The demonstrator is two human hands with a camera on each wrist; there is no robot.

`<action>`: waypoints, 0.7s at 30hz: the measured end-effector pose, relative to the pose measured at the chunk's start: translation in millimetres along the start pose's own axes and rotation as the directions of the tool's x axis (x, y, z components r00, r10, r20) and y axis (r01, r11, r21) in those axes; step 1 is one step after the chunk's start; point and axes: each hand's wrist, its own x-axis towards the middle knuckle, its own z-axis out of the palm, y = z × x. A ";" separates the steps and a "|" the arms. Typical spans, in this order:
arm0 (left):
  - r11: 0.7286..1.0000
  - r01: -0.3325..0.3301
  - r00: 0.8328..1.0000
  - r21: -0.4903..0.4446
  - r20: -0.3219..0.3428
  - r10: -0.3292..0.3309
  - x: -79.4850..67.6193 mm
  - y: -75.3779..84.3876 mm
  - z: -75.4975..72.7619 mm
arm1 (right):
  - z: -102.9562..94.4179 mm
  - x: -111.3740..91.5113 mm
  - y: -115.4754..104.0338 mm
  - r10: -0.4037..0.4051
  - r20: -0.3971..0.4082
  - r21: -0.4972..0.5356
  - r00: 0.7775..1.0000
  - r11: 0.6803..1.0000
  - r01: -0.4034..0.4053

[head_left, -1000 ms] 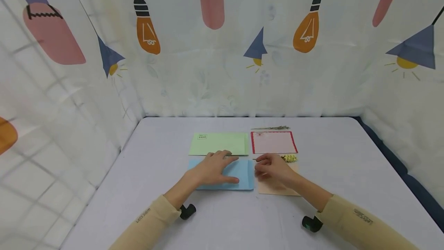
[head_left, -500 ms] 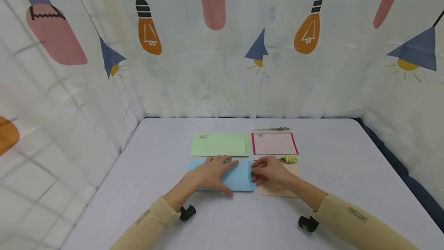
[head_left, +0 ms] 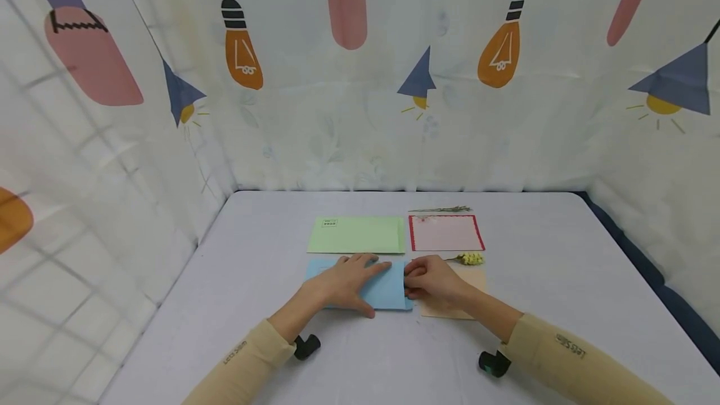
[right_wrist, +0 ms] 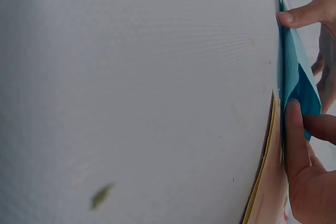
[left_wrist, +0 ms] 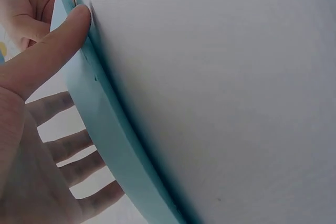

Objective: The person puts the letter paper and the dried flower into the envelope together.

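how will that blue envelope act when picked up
The blue envelope is probably light, as it looks like thin paper. It should flex easily: its end gapes at the right hand. Lying mostly flat, it seems more apt to slide than roll.

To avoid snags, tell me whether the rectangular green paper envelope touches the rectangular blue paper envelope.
Apart: the head view shows white tabletop between the green envelope and blue envelope, on both sides of the left hand.

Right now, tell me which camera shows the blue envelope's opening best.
The right wrist view: it looks into the opening, gaping by the right hand. The head view shows the blue envelope from above, that end partly covered; the left wrist mainly its long edge.
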 end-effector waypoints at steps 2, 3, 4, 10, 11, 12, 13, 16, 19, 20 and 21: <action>1.000 -0.005 1.000 -0.002 -0.003 0.005 0.8 -0.2 -0.1 | 0.8 -0.5 -1.2 -0.008 0.001 0.001 1.000 1.000 0.008; 1.000 -0.006 1.000 -0.005 -0.005 0.006 1.1 -0.3 0.0 | 1.2 -0.7 -1.6 -0.009 0.003 0.005 1.000 1.000 0.009; 1.000 -0.009 1.000 -0.008 -0.008 0.009 1.2 -0.4 0.2 | 1.6 -0.7 -1.8 -0.009 0.005 0.011 1.000 1.000 0.009; 1.000 -0.012 1.000 -0.027 -0.007 0.012 0.3 -0.2 -0.8 | 1.8 -0.5 -1.8 0.002 0.030 0.022 1.000 1.000 -0.003; 1.000 -0.007 1.000 -0.029 -0.003 0.007 0.1 -0.4 -1.2 | 1.6 -0.9 -2.1 0.003 0.035 0.019 0.999 1.000 -0.004; 1.000 -0.002 1.000 -0.032 0.000 0.002 -0.2 -0.6 -1.6 | 1.2 -1.3 -2.7 0.005 0.038 0.017 0.999 1.000 -0.005; 0.999 0.005 1.000 -0.034 0.002 -0.005 -0.5 -0.9 -2.0 | 0.6 -1.6 -3.0 0.006 0.041 0.012 0.999 1.000 -0.006; 0.998 0.037 0.999 -0.053 0.011 -0.037 -1.5 -2.3 -2.9 | -0.9 -2.0 -3.3 0.010 0.048 0.014 0.999 1.000 -0.011; 0.996 0.058 0.998 -0.071 0.018 -0.056 -1.9 -3.7 -3.3 | -2.3 -1.7 -2.0 0.018 0.056 0.019 0.998 1.000 -0.019; 0.995 0.060 0.998 -0.075 0.019 -0.059 -2.0 -4.0 -3.6 | -2.7 -1.5 -1.5 0.021 0.060 0.024 0.998 0.999 -0.022; 0.996 0.060 0.998 -0.073 0.021 -0.059 -2.0 -4.2 -3.9 | -3.1 -1.2 -1.1 0.023 0.063 0.028 0.998 0.999 -0.025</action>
